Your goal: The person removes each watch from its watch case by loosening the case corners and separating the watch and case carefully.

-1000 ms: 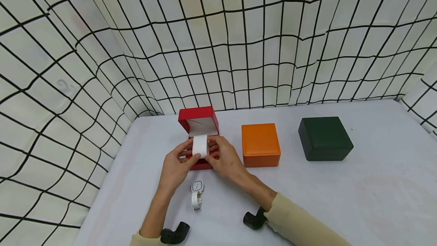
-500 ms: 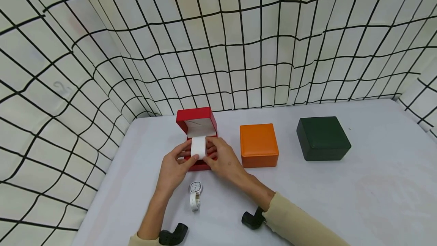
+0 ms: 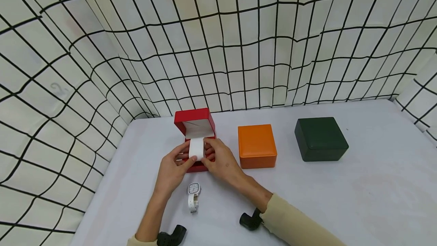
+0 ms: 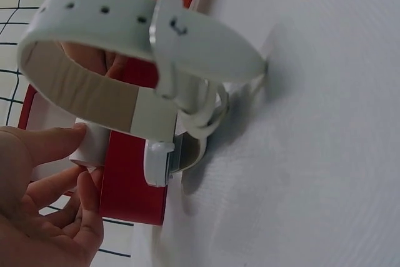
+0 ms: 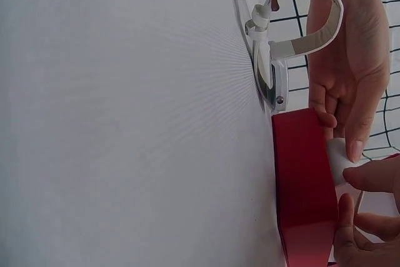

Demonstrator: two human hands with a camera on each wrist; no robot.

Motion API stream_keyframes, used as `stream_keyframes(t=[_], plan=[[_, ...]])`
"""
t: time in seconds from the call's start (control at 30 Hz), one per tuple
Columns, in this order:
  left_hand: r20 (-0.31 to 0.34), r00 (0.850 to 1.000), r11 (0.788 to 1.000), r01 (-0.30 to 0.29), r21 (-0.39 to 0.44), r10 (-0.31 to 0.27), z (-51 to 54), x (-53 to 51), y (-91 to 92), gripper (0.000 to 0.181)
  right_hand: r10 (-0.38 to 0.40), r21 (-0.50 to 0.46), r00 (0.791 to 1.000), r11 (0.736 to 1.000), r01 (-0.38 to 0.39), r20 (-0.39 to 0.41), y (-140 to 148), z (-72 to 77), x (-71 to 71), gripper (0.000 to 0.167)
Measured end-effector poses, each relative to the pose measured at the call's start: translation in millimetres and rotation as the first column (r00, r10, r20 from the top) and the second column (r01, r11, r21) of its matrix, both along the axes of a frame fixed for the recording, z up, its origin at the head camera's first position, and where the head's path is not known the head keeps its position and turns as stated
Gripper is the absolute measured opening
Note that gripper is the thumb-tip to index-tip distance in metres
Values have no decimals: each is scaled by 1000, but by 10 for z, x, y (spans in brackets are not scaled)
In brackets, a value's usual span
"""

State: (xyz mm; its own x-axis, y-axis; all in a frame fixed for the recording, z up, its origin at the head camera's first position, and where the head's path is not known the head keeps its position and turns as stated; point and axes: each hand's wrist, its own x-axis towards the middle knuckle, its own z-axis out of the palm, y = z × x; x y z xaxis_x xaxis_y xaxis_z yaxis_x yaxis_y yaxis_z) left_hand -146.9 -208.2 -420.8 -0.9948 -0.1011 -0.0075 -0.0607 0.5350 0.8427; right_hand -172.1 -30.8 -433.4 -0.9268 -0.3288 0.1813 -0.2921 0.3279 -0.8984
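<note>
A red watch box stands on the table with its lid raised, showing a pale lining. Over its base, a white watch cushion is pinched between both hands. My left hand grips the cushion's left end, thumb in front and fingers behind. At its right end my right hand holds it the same way. Both wrist views show the cushion just above the box's front wall. A white-strapped watch lies in front of the box, its strap buckled into a loop.
To the right of the red box stands a closed orange box, and farther right a closed dark green box. Black netting over white panels bounds the back and left of the white-covered table.
Everything in the head view shifts slightly left and down as the head turns. Both hands keep their hold on the cushion, with no clear movement against the box.
</note>
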Motion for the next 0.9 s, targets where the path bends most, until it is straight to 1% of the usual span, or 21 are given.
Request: stream_keyframes(t=[0.4,0.63,0.9], plan=[[-4,1000,1000,-5,-12,5,13,3,11,57,-2,14,1000,1000,1,22,-1,12,2,57],[16,1000,1000,-21,-19,21,7,5,13,55,2,23,1000,1000,-2,10,-10,-7,5,56],[24,999,999,-27,-17,28,-7,-1,19,56,1,24,1000,1000,-1,0,0,13,3,56]])
